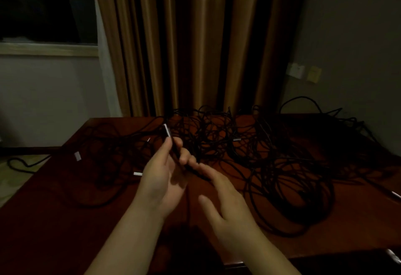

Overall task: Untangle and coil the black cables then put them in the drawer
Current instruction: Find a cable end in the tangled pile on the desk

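You are barely started: your left hand [161,179] pinches one plug end [167,130] in its fingers, your right hand [225,201] is released, and the black cables [271,166] sprawl tangled across the surface [54,220] from nine to three o'clock (no coils, nothing stowed).

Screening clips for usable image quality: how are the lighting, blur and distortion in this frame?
Head view: dim and underexposed; the black cables merge with the dark table, only silver plugs stand out. Left hand pinching one plug and the right hand look soft, slightly blurred. Wide-angle bending shows at the window sill.
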`<state>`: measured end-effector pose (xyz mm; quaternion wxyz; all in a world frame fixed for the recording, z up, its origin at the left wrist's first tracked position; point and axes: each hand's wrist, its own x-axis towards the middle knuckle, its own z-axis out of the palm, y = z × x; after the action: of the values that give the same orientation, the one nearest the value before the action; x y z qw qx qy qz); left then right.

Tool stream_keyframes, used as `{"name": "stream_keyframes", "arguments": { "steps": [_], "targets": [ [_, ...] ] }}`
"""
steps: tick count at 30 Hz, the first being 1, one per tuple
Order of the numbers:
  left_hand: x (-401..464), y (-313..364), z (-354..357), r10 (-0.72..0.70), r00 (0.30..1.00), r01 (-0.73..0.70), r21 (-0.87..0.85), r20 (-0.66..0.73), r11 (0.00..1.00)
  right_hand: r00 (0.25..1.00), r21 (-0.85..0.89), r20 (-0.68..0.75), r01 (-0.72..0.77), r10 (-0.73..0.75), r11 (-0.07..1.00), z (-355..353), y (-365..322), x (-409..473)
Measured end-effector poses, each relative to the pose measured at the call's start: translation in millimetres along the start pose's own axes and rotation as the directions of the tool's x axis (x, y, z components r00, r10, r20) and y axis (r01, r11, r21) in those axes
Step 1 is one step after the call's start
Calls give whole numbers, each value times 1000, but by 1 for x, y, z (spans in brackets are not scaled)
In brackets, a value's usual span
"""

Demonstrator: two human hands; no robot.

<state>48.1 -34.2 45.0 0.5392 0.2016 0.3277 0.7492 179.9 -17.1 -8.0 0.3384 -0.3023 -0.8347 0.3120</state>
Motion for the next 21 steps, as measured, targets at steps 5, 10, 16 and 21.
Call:
{"name": "stream_keyframes", "arguments": {
  "steps": [5,10,16,21],
  "targets": [
    [26,13,-62,172,828,-27,268,-533,963,842,-593,-235,-520,486,615,-19,58,-22],
    [28,-1,-91,393,681,130,631,-617,765,754,-656,-262,-597,603,461,-32,87,-52],
    [10,-55,-41,284,938,20,847,-200,531,741,-201,-343,-658,577,725,-64,92,-76],
    [12,-119,-7,-356,923,374,575,-149,728,745,-37,-325,-625,583,779,-82,99,-99]
  ]
}}
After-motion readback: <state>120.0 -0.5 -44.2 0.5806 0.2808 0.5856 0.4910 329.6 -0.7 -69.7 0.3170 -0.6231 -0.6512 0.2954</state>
